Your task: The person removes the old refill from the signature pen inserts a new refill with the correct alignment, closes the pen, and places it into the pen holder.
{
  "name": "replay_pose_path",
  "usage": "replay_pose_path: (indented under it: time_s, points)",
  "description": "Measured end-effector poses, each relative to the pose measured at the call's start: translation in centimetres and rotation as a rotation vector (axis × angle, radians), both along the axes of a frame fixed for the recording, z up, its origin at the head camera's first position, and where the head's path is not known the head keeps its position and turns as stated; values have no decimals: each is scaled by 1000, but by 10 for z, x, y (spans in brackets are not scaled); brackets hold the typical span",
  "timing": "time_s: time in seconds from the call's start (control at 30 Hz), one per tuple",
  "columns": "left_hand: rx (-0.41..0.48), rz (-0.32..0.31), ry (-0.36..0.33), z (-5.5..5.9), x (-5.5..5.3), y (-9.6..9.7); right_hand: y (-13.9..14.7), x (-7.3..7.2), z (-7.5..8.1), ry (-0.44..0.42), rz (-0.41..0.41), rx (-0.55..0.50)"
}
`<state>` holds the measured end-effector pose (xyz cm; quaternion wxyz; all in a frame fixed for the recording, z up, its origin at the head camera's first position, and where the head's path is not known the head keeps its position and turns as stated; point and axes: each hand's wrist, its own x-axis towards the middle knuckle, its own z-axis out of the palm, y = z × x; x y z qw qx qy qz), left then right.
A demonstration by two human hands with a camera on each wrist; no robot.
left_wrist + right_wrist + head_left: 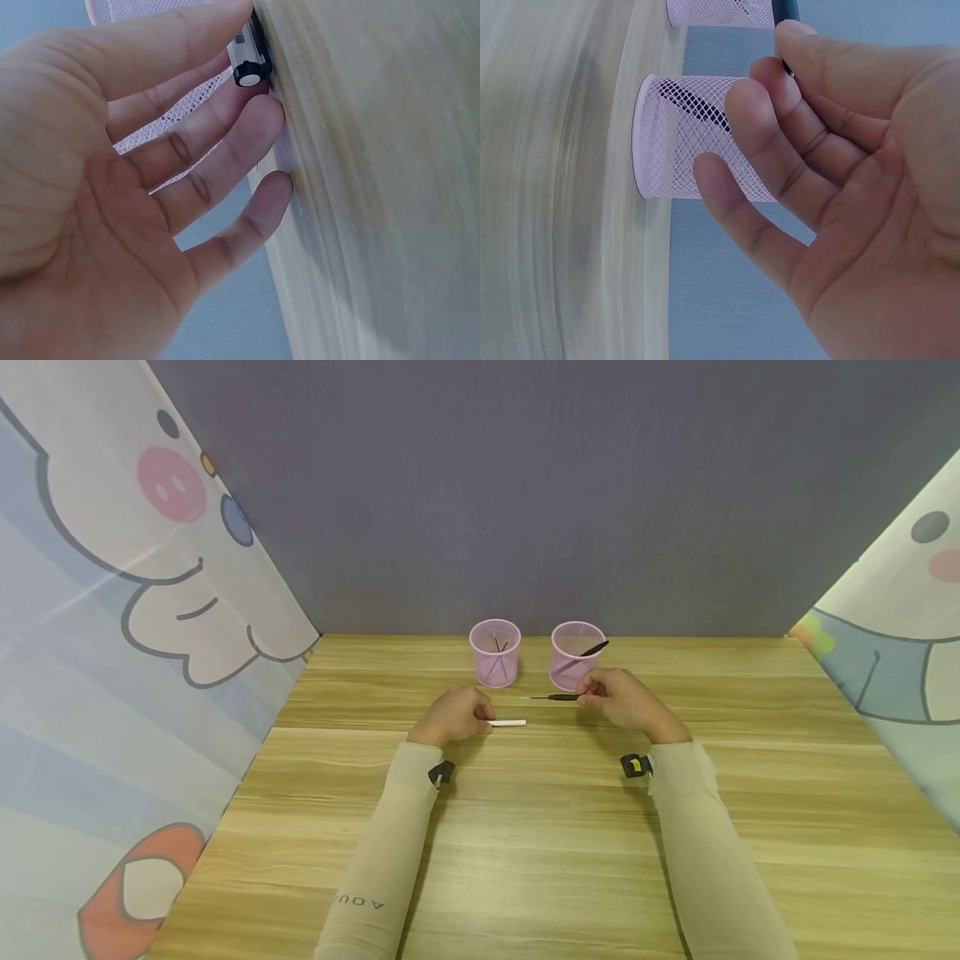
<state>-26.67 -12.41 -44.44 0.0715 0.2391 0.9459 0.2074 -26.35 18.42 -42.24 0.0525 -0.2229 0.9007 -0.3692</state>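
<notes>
Head view: two hands pinch slim objects before mesh cups

On the left, a smooth printed sheet [90, 610] with rounded cartoon shapes slopes beside the left edge of the tabletop [540, 827], whose surface carries a streaky, pale yellow wood grain. A light, close-fitting left sleeve [378, 852] leads up to the left hand [452, 716]. Its grip is narrow, thumb and fingers holding one end of a white pen [512, 722], straight and slender, short of the cups at the far edge; the left wrist view shows that end capped in black with a pale round centre.

Near the far edge stands the left cup [512, 670], round, pink and of open mesh, with thin dark sticks crossing inside. Next comes a black tool [564, 697], its thicker handle tapering to a thin shaft that points left, just in front of the right cup [558, 656]. That matching mesh cup holds a dark slim item [596, 648] tilted over its right rim. The right hand [624, 700] holds the tool's handle end in a narrow grip. A second printed sheet [922, 652] borders the right edge.
</notes>
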Motion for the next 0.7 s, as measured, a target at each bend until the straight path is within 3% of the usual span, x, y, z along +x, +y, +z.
replay_pose_path:
  time_s: [0.27, 0.53, 0.7]
  points:
    - [52, 37, -25, 4, 0, 3, 1, -1, 0, 5, 7, 1]
    - [172, 33, 110, 8, -3, 13, -1, -1, 0, 4, 8, -5]
    - [200, 23, 167, 10, -1, 20, -4, -1, -1, 8, 8, -2]
